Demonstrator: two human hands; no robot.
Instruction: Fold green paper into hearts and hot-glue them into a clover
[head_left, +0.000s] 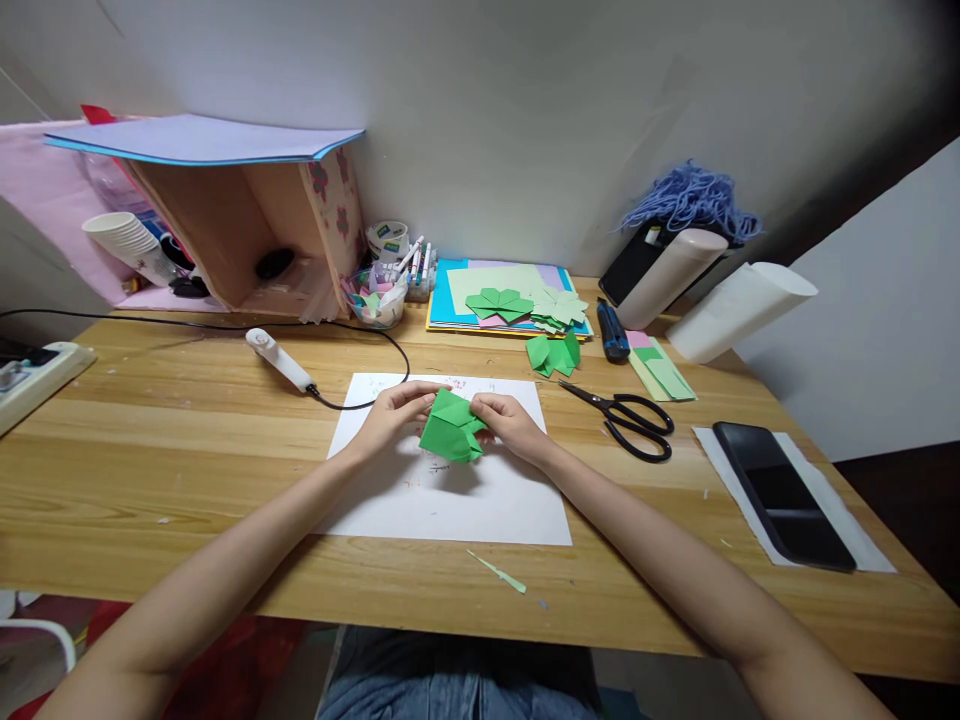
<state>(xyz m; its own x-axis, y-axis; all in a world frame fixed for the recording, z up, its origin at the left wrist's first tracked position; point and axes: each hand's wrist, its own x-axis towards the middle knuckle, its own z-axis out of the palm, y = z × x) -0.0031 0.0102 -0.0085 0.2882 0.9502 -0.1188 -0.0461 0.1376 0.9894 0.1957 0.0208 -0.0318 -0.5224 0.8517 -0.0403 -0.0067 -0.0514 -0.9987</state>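
A folded piece of green paper (452, 432) is held up between both hands, over a white sheet (510, 500) with small handwriting. My left hand (401, 415) grips its left edge, fingers behind and thumb in front. On the other side, my right hand (510, 425) pinches the upper right corner between thumb and fingers. Creases and pointed flaps show on the paper's right and lower edges. Beyond my right hand lie another folded green paper piece (553, 353) and black-handled scissors (626, 415), blades slightly apart.
Green paper leaf shapes (501, 303) rest on a stack of coloured paper (450, 300). A white corded tool (279, 360) lies left. A utility knife (613, 330), paper strips (664, 368) and a phone (780, 490) sit right. An open box (330, 220) stands behind; a paper scrap (499, 572) lies in front.
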